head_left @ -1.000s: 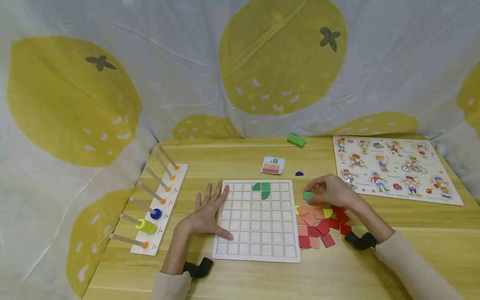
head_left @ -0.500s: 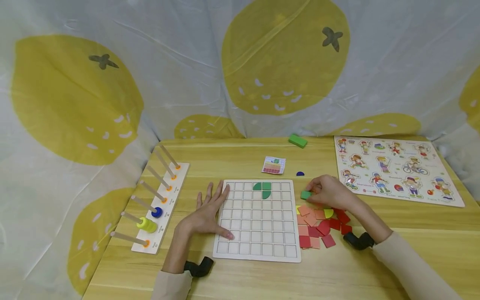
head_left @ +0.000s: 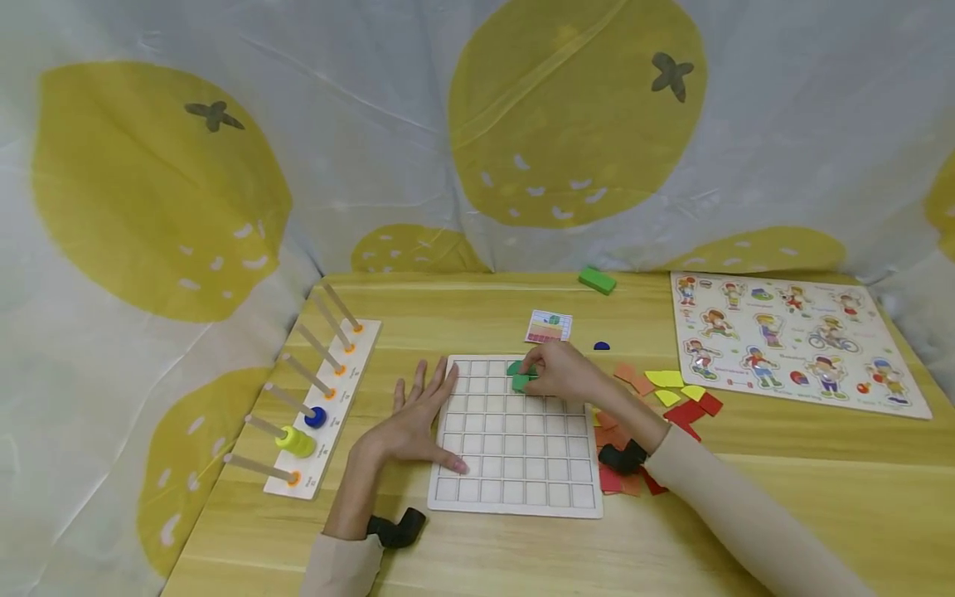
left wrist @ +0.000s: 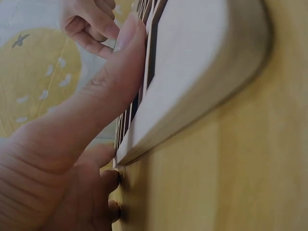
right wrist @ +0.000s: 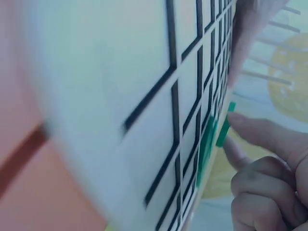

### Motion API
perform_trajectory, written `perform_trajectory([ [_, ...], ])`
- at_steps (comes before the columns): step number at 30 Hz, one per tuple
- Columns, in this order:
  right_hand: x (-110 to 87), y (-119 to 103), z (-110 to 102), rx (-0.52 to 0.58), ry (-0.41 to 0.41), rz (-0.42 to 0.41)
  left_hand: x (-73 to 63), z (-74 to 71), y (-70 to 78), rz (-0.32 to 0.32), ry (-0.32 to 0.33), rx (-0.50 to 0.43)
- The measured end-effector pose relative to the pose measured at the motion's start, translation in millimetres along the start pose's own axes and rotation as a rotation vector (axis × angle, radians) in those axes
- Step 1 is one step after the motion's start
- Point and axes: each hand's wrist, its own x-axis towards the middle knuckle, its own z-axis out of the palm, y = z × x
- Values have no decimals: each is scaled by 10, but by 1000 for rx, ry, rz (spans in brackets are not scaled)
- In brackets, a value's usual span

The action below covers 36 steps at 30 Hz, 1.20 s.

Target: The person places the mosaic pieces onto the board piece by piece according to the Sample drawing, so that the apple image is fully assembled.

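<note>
Green tile (head_left: pixel 520 383) pinched by right hand (head_left: pixel 564 371), left hand (head_left: pixel 409 433) spread against board (head_left: pixel 515 448), right forearm (head_left: pixel 637 420) partly covering loose tiles (head_left: pixel 685 412)

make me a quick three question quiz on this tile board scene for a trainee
1. Which hand pinches a green tile?
2. True or false: the left hand touches the grid board.
3. What sits on the pegs of the peg rack?
a) only red rings
b) a blue ring and yellow rings
c) nothing

Key:
1. The right hand
2. True
3. b
</note>
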Motion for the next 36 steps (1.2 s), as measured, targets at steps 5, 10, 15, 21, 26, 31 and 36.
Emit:
perform_trajectory([
  [5,59,3,43,14,3,1,5,-13,-1,17,-12,-4],
  [10,43,55,40,82,15,-5,-22,-34,-10,26,-19,-12],
  [15,59,74,53,124,19,12,-37,-27,-36,29,-27,-14],
  [21,51,76,27,149,28,40,-42,-22,-42,26,-30,-8],
  [26,-209,209,-266,150,100,83,-23,-4,-22,31,-31,2],
  [31,-606,526,-592,60,168,145,-16,-12,-12,30,-34,3],
  [36,-826,770,-720,84,130,236,-26,-29,-34,29,-37,-4],
])
